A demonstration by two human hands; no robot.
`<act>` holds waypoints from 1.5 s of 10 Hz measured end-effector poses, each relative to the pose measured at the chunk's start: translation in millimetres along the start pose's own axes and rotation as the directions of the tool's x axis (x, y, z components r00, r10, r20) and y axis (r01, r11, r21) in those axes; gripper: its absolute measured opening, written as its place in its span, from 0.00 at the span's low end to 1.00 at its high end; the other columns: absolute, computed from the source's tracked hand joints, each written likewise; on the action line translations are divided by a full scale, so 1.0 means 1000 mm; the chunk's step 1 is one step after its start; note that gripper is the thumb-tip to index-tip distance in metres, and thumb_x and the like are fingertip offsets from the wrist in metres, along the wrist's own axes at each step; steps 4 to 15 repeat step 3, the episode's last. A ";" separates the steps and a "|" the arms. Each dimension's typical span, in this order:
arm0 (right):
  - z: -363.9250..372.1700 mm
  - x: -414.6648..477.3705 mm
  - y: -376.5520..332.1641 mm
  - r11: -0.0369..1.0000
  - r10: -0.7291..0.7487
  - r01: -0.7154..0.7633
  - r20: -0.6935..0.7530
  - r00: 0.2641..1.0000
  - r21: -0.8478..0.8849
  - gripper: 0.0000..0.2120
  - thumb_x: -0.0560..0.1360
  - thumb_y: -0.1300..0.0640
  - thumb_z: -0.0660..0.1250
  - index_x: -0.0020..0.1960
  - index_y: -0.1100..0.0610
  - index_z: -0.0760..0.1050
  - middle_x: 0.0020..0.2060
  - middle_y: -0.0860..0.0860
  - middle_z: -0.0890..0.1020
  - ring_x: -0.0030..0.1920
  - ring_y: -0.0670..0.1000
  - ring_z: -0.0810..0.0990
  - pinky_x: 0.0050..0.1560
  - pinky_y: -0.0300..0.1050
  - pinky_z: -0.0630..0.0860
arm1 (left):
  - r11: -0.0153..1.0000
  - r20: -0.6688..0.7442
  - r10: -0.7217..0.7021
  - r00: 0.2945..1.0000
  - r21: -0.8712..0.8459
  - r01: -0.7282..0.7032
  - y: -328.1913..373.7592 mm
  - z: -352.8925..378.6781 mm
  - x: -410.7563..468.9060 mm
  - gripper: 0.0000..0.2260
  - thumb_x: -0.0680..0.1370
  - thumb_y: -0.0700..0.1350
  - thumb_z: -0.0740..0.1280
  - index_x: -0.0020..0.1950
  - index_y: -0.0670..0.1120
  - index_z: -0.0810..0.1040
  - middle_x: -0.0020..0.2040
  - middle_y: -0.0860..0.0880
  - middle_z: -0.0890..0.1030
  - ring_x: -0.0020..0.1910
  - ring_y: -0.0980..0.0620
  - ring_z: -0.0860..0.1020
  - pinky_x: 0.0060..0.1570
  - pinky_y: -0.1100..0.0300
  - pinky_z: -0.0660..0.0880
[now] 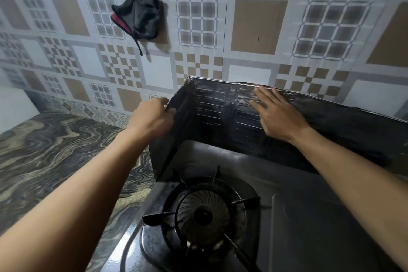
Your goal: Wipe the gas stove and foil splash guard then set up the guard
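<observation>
The light is dim, soft and cool, with no hard beam. The dark cloth [138, 17] hanging on the tiled wall [258, 28] throws a faint shadow to its right and below, so light arrives from the upper left. Weak sheen lies on the foil splash guard [216, 115] ribs and the stove top [309, 216]. Tile patterns look soft and smeared. Wide-angle bending curves the wall lines near the left and right edges.

Was home kitchen: gas stove [298, 216] with burner [204, 214] and pan supports, foil splash guard [220, 112] standing behind it, marble-patterned bench [55, 150], checker-patterned tiled wall [254, 28], dark cloth [139, 16] hanging on wall.
</observation>
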State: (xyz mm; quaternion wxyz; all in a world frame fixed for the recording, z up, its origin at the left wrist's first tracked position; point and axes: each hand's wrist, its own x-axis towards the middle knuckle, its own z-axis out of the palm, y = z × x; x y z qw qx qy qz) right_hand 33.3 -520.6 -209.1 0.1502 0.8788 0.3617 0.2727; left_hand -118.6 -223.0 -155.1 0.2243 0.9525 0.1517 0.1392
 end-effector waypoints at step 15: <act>-0.031 -0.012 -0.011 0.994 0.052 -0.043 -0.093 0.994 0.102 0.16 0.74 0.57 0.67 0.61 0.61 0.78 0.64 0.61 0.77 0.65 0.62 0.75 0.66 0.58 0.70 | 0.986 -0.045 -0.023 0.999 -0.168 0.015 -0.004 -0.013 -0.013 0.35 0.74 0.68 0.63 0.74 0.47 0.70 0.64 0.40 0.81 0.64 0.38 0.77 0.64 0.47 0.73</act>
